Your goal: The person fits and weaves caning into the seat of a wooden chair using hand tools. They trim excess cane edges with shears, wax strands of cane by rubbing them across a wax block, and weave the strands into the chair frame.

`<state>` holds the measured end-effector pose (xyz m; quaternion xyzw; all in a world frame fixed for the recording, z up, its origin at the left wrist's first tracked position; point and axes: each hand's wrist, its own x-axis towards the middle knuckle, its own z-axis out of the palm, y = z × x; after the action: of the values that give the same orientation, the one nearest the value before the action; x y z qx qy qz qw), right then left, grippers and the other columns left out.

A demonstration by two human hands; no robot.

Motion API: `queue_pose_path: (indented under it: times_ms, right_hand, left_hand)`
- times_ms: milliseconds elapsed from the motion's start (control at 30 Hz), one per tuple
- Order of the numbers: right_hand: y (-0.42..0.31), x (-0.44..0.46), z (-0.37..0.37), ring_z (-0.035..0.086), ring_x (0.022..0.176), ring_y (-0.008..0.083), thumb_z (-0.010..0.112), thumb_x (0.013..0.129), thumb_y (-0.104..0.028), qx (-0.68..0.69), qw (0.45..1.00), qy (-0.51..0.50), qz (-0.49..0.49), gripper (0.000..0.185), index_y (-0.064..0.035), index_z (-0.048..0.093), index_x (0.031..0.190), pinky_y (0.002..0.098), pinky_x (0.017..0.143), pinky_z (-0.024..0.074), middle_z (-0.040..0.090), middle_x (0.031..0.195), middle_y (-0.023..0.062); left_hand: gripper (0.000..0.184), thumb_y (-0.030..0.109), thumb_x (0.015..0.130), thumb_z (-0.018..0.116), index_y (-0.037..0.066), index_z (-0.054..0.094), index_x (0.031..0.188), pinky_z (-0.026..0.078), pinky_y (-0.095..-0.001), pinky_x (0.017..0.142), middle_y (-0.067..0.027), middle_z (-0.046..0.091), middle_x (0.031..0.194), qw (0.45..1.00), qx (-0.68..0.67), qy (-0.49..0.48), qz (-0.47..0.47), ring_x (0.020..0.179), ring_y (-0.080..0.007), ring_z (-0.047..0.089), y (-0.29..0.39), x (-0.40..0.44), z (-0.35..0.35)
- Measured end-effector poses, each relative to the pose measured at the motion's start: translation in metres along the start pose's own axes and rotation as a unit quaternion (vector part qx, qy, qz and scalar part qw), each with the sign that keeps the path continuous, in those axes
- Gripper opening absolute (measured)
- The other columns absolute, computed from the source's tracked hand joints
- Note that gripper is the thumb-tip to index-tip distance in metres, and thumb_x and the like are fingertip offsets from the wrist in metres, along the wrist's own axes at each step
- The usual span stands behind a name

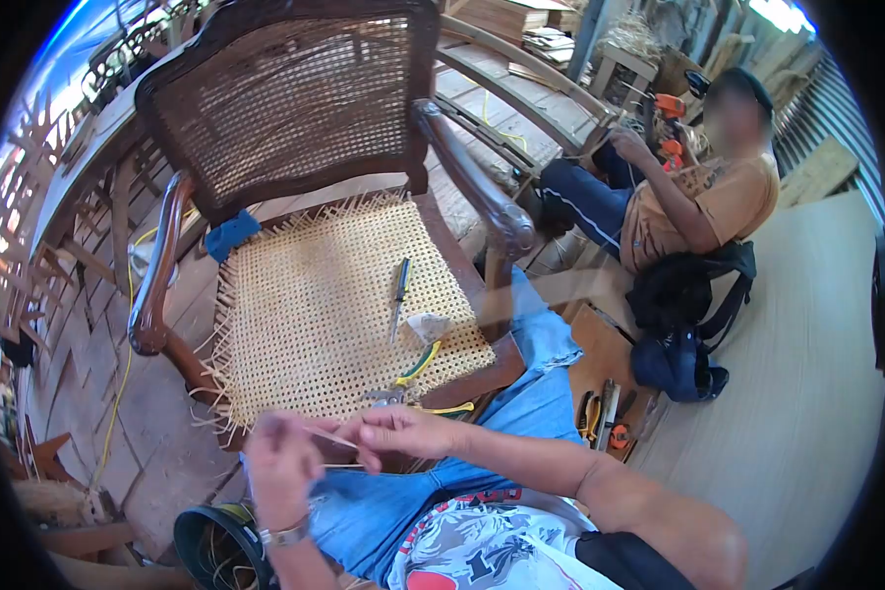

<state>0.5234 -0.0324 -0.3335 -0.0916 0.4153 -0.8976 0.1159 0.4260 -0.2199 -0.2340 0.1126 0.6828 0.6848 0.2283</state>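
A thin cane strand (332, 437) stretches between my two hands in front of the chair seat. My right hand (403, 433) pinches one end. My left hand (281, 467), blurred by motion and wearing a watch, is closed around the other part. Just beyond them is the woven cane seat (305, 305) of a dark wooden armchair (470, 182), with loose strand ends sticking out along its edges. On the weave lie a screwdriver-like tool (400, 295), yellow-and-green-handled pliers (419, 364), a small whitish lump (428, 326) and a blue cloth (232, 234).
Below my left hand stands a dark bucket (192, 551) with strands inside. Several hand tools (605, 418) lie to the right, near a dark backpack (683, 315). Another person (703, 197) sits at the right, hands raised. A yellow cord (120, 393) crosses the plank floor.
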Motion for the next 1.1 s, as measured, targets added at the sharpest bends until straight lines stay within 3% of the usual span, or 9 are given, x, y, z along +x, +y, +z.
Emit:
queue_pose_path:
  times_ms: [133,200,267,300,333,433,733,933,1100]
  right_hand:
    - [-0.032,-0.053,-0.020,0.052,0.068,0.0049,0.055,0.110,-0.034,-0.084,0.993,-0.026,0.074,0.036,0.0000,0.066,0.116,0.0250,0.062,0.0443,0.060,0.078,-0.0018]
    - [-0.052,-0.089,-0.044,0.051,0.067,0.0039,0.057,0.109,-0.033,-0.174,0.980,0.000,0.101,0.034,-0.0003,0.069,0.110,0.0234,0.058,0.0414,0.059,0.077,-0.0035]
    - [-0.092,-0.128,-0.061,0.050,0.068,0.0026,0.062,0.106,-0.032,-0.234,0.961,0.037,0.143,0.032,-0.0031,0.073,0.109,0.0224,0.057,0.0401,0.058,0.076,-0.0046]
    - [-0.110,-0.147,-0.070,0.055,0.070,0.0039,0.064,0.105,-0.033,-0.318,0.938,0.068,0.122,0.032,-0.0040,0.075,0.106,0.0250,0.059,0.0447,0.064,0.076,-0.0038]
    - [-0.111,-0.168,-0.092,0.060,0.077,0.0063,0.068,0.102,-0.034,-0.356,0.928,0.093,0.068,0.030,-0.0051,0.077,0.105,0.0271,0.066,0.0488,0.070,0.083,-0.0026]
    - [-0.140,-0.229,-0.141,0.063,0.084,0.0088,0.072,0.098,-0.035,-0.455,0.839,0.232,0.185,0.033,-0.0025,0.077,0.104,0.0299,0.075,0.0511,0.073,0.087,0.0014]
    - [-0.167,-0.372,-0.190,0.072,0.087,0.0342,0.079,0.078,-0.061,-0.605,0.570,0.426,0.358,0.060,-0.0027,0.079,0.092,0.0426,0.078,0.0558,0.075,0.092,0.0182]
    - [-0.197,-0.409,-0.164,0.074,0.095,0.0352,0.085,0.073,-0.055,-0.642,0.320,0.505,0.480,0.055,-0.0045,0.080,0.093,0.0448,0.082,0.0584,0.076,0.098,0.0195]
    - [-0.199,-0.419,-0.176,0.073,0.100,0.0298,0.083,0.078,-0.035,-0.687,0.129,0.607,0.378,0.032,-0.0133,0.077,0.100,0.0438,0.084,0.0524,0.074,0.102,0.0121]
  left_hand:
    - [0.018,0.016,0.103,0.063,0.010,0.061,0.120,0.026,-0.0188,0.039,-0.0035,0.065,0.079,0.953,-0.206,0.220,0.005,0.047,-0.0013,0.040,0.032,0.013,-0.111]
    - [0.024,0.021,0.104,0.063,0.005,0.059,0.123,0.028,-0.0189,0.039,-0.0037,0.068,0.106,0.954,-0.252,0.157,0.028,0.057,-0.0003,0.045,0.018,0.022,-0.248]
    - [0.021,0.014,0.104,0.064,0.002,0.058,0.119,0.037,-0.0174,0.045,-0.0075,0.070,0.105,0.942,-0.329,0.057,0.044,0.063,-0.0012,0.051,0.010,0.029,-0.369]
    - [0.021,0.015,0.104,0.063,0.002,0.058,0.119,0.037,-0.0177,0.045,-0.0073,0.070,0.105,0.953,-0.270,0.121,0.059,0.062,-0.0015,0.051,0.016,0.032,-0.384]
    - [0.021,0.016,0.104,0.063,0.002,0.058,0.119,0.037,-0.0180,0.045,-0.0071,0.069,0.104,0.957,-0.177,0.219,0.066,0.062,-0.0017,0.051,0.017,0.037,-0.373]
    - [0.021,0.018,0.104,0.061,0.002,0.058,0.118,0.037,-0.0187,0.046,-0.0065,0.068,0.101,0.941,0.038,0.334,0.031,0.061,-0.0024,0.050,0.013,0.047,-0.318]
    - [0.026,0.026,0.106,0.057,0.003,0.058,0.116,0.037,-0.0210,0.047,-0.0047,0.063,0.094,0.969,0.167,0.173,0.050,0.059,-0.0045,0.047,0.008,0.039,-0.129]
    - [0.030,0.031,0.107,0.054,0.003,0.059,0.115,0.037,-0.0225,0.047,-0.0035,0.060,0.089,0.980,0.171,0.079,0.063,0.058,-0.0058,0.045,0.011,0.031,-0.061]
    - [0.033,0.035,0.108,0.052,0.003,0.059,0.114,0.037,-0.0237,0.048,-0.0025,0.058,0.085,0.981,0.173,0.053,0.064,0.056,-0.0070,0.043,0.014,0.033,-0.040]
